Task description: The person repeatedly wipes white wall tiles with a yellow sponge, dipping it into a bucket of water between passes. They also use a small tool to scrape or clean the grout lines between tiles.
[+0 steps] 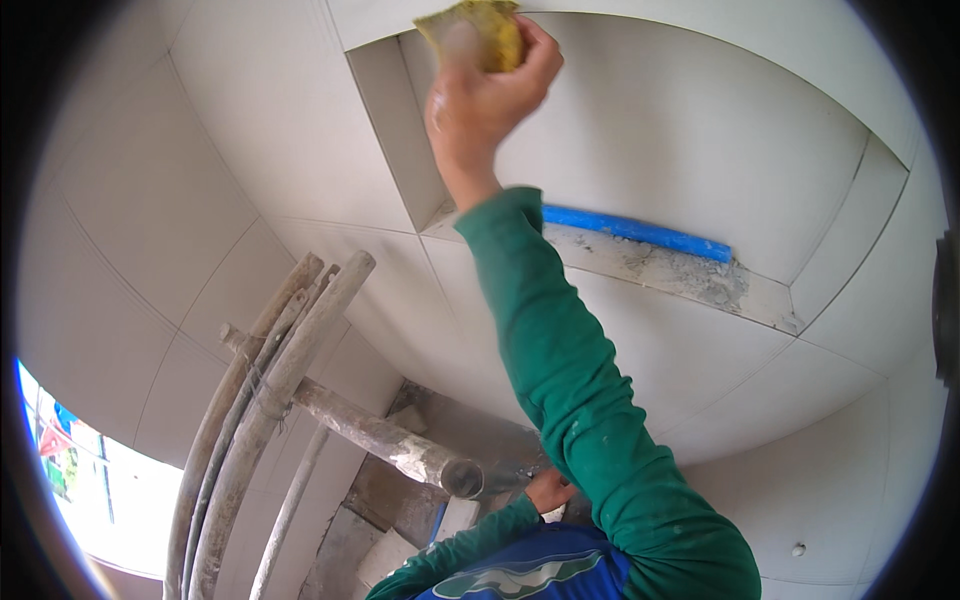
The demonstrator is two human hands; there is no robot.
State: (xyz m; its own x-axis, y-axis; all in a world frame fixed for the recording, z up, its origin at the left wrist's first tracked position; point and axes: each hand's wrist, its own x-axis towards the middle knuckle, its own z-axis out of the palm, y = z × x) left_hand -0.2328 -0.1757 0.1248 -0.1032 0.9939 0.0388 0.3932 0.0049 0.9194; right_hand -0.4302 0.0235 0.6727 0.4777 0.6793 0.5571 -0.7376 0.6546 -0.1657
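My right hand (487,105) is raised to the top edge of a recessed wall niche (690,110). Its fingers are closed round a yellow, grime-stained sponge (478,35), which is held against the tile at the niche's upper left. Low down, near my body, is my left hand (549,491). The right sleeve covers part of it, so its fingers and anything in them are hidden. On the niche's ledge lies a blue tube (640,233), with grey crumbs of mortar (712,283) around it.
Wooden scaffold poles (265,410) tied together stand to the left, with a round metal pipe (400,445) jutting from them toward my body. Large pale tiles (330,140) cover the walls. Rubble and boards (395,495) lie on the floor below. Bright daylight enters at the lower left.
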